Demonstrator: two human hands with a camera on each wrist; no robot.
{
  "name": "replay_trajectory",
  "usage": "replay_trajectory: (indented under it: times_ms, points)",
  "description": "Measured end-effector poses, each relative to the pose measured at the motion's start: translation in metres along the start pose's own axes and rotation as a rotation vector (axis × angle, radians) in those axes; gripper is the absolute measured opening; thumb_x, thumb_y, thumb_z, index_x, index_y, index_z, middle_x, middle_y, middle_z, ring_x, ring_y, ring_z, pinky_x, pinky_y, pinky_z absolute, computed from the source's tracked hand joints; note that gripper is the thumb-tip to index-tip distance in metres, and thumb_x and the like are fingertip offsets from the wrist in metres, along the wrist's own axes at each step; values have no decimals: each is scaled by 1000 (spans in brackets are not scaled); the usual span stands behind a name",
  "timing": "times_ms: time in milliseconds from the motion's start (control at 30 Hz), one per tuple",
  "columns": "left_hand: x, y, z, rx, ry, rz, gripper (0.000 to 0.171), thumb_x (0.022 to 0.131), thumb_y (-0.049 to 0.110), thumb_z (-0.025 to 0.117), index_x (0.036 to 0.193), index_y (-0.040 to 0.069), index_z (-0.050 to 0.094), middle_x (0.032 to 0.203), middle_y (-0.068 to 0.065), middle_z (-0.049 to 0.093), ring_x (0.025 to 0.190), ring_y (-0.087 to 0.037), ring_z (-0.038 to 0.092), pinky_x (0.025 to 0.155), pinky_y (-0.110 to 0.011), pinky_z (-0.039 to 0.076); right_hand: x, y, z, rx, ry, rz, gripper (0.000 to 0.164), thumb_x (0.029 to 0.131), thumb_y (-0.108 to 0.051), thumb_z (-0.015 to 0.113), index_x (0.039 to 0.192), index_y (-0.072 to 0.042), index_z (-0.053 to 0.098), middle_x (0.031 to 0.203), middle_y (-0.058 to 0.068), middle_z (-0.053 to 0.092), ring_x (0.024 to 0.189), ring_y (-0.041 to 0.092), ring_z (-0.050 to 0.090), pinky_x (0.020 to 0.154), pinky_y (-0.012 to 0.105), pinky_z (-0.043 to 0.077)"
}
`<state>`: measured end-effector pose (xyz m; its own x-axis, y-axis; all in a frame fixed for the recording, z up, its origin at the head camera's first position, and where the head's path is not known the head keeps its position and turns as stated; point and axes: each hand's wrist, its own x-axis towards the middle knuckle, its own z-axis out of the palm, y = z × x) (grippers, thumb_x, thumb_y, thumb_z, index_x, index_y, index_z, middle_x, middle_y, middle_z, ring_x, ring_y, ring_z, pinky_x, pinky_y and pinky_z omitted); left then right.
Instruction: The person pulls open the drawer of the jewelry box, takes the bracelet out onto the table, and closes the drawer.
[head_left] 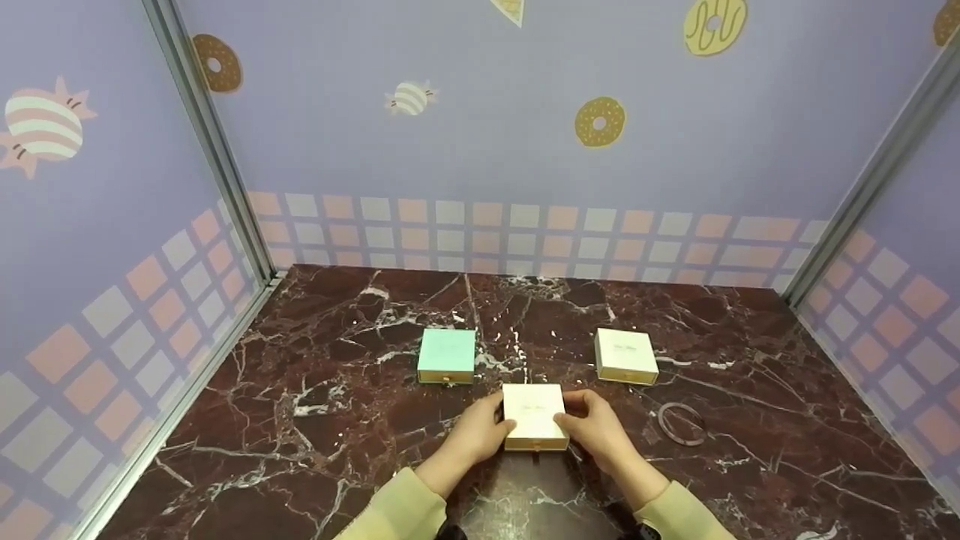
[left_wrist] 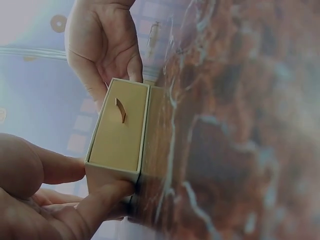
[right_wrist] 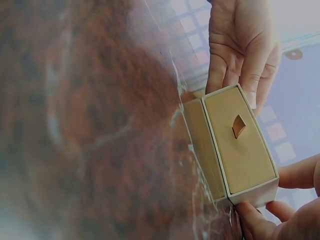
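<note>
A small white drawer box [head_left: 533,415] sits on the marble table at the near middle, between my two hands. Its drawer front [left_wrist: 121,127] is gold, with a short ribbon pull tab [right_wrist: 238,126], and looks fully pushed in. My left hand [head_left: 480,429] grips the box's left side, the thumb at the top edge. On the opposite side my right hand [head_left: 598,429] holds it the same way, thumb over the top edge. In both wrist views the box's lower edge is at the glossy tabletop, which mirrors the drawer front.
Behind my left hand stands a mint-green drawer box [head_left: 447,355]. Farther right is another white drawer box [head_left: 626,355]. A thin grey ring [head_left: 682,424] lies right of my right hand. Patterned lilac walls [head_left: 480,150] enclose the marble table [head_left: 322,465].
</note>
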<state>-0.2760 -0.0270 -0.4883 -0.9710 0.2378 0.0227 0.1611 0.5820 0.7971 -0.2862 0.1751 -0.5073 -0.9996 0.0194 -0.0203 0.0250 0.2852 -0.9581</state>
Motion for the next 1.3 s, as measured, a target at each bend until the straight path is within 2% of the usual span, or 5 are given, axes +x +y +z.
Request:
replay_trajectory:
  times_ms: [333, 633, 1000, 1167, 1300]
  points:
    - [1, 1, 2, 23, 15, 20, 57, 98, 10, 68, 146, -14, 47, 146, -35, 53, 137, -50, 51, 115, -61, 44, -3, -2, -3, -43, -6, -42, 44, 82, 4, 75, 122, 13, 61, 118, 27, 68, 108, 32, 68, 87, 35, 61]
    - [-2, 1, -2, 53, -21, -52, 86, 92, 23, 79, 154, -14, 33, 154, -35, 45, 141, -51, 47, 118, -61, 41, 1, 1, -9, -114, -109, -104, 44, 89, 2, 71, 130, 13, 62, 126, 27, 69, 115, 34, 67, 92, 34, 58]
    - [2, -5, -5, 140, -91, 50, 97, 81, 32, 89, 151, -14, 38, 157, -34, 41, 144, -50, 44, 121, -58, 39, 4, 1, -16, -179, -223, -151, 47, 93, -2, 66, 137, 12, 58, 132, 29, 66, 110, 30, 68, 83, 24, 57]
    - [2, -4, -5, 153, -73, 31, 95, 80, 32, 90, 149, -12, 43, 151, -32, 51, 139, -48, 51, 118, -57, 43, -1, -11, -21, -431, -65, -126, 27, 90, -16, 77, 106, 4, 68, 94, 13, 74, 85, 23, 69, 74, 34, 58]
    - [1, -4, -5, 166, -57, 26, 94, 79, 33, 90, 148, -13, 45, 148, -32, 52, 137, -49, 52, 117, -58, 43, -7, -20, -25, -602, -104, -37, 33, 94, -29, 74, 71, -7, 66, 59, 1, 64, 53, 13, 57, 50, 25, 47]
